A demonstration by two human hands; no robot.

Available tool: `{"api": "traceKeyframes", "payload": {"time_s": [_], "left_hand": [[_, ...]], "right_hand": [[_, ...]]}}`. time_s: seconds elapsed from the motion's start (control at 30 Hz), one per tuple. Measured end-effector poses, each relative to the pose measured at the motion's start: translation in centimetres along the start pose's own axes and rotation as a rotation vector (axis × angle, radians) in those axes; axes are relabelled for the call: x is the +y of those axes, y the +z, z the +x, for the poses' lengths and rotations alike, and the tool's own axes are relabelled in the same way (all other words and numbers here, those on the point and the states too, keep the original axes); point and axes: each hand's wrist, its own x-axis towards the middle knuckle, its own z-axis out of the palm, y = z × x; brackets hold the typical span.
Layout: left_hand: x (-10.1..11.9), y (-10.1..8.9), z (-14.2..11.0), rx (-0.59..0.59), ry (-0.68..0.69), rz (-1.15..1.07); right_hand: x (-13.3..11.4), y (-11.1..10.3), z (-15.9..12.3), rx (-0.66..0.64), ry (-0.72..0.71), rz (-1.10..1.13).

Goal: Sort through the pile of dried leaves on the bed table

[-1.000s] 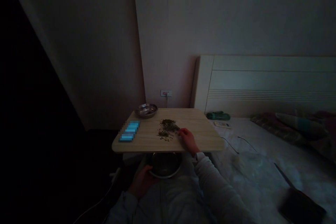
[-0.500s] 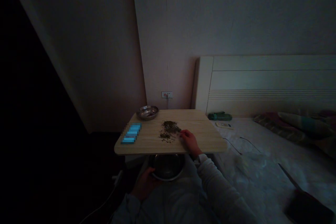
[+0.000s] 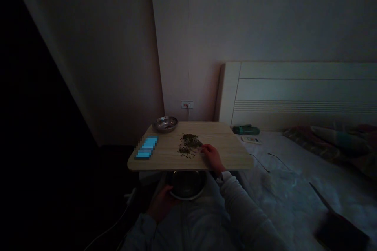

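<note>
A scattered pile of small dark green bits (image 3: pixel 190 142), too small to name, lies on the light wooden table (image 3: pixel 224 135). At its right edge is my right hand (image 3: pixel 212 159), thumb and fingers pinched together; what they hold, if anything, cannot be made out. Below the table's front edge, over my lap, my left hand (image 3: pixel 162 203) grips a round metal bowl (image 3: pixel 188 184) by its left rim. The inside of this bowl is dark, and the table edge hides its far side.
Another shiny metal bowl (image 3: pixel 165 124) stands at the table's back left corner, with a blurred-out phone-like screen (image 3: pixel 146 147) in front of it. On the bed (image 3: pixel 277 188) to the right lie a green case (image 3: pixel 246 130), a remote-like object (image 3: pixel 251 140) and a dark object (image 3: pixel 341 231).
The whole view has shifted very slightly. My right hand stays pinched at the pile's edge, and my left hand keeps its hold on the bowl.
</note>
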Motion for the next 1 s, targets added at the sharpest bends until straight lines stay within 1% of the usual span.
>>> {"api": "traceKeyframes", "payload": {"time_s": [0.23, 0.43, 0.83, 1.0], "left_hand": [[0.12, 0.03, -0.25, 0.004, -0.008, 0.041], [-0.10, -0.49, 0.10, -0.016, 0.028, 0.030], [-0.21, -0.75, 0.54, -0.030, 0.003, -0.019], [-0.20, -0.83, 0.62, 0.001, 0.008, -0.009]], "right_hand": [[-0.40, -0.05, -0.19, 0.007, 0.034, 0.019], [-0.44, -0.11, -0.25, 0.008, 0.030, 0.035], [-0.26, 0.00, -0.14, 0.028, 0.031, 0.031], [-0.39, -0.07, -0.16, 0.010, 0.041, 0.036]]}}
